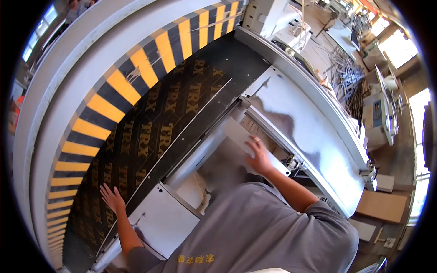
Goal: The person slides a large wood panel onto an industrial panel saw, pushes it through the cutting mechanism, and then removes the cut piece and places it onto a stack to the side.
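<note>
The plate (pixel 236 129) lies aslant in the gap between two pale panels, the left panel (pixel 166 217) and the larger right panel (pixel 293 107). The right hand (pixel 259 157) is laid over it, palm down, fingers apart. That grip is wide, closed round nothing that I can see — though how hard it presses, I cannot tell. A ring shows on one finger. Close beside the plate, on its right, a metal rail (pixel 275 134) runs along the edge of the right panel.

The left hand (pixel 113 199) is well apart from the plate, spread over the dark board (pixel 157 118), which bears a repeated yellow print. Its grip is wide too, and holds nothing; whether the palm touches the board, I cannot tell. A plain black strip (pixel 189 132) edges the board on the near side.

Beyond the board curves a beam (pixel 88 128) striped yellow and black. The person leans in low, in a grey shirt (pixel 255 218). Farther out on the right are a tangle of metal scraps (pixel 348 68), a control box (pixel 377 113) and some brown cardboard (pixel 381 205). Another person (pixel 78 9) shows at the far upper left — partly cut off.
</note>
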Demonstrator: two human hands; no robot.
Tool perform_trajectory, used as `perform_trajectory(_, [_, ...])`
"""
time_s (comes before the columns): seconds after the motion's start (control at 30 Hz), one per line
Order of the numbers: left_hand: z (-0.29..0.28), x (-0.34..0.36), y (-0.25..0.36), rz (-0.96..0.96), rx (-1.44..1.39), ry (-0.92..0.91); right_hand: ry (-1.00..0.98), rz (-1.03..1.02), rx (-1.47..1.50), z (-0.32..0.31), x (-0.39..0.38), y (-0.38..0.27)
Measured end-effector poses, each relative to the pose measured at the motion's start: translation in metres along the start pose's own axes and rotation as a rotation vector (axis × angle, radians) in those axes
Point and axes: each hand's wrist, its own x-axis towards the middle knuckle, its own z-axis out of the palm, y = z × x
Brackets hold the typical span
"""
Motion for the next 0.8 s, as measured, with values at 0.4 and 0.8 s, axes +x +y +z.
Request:
perform_trajectory(0.4, [-0.054, 0.030, 0.187, 0.625, -0.165, -0.056, 0.017, 0.738, -0.537, -0.070, 0.056, 0.182])
perform_trajectory(0.8, [-0.047, 0.096, 0.332, 0.682, -0.086, -0.021, 0.041, 0.743, -0.617, -0.065, 0.074, 0.163])
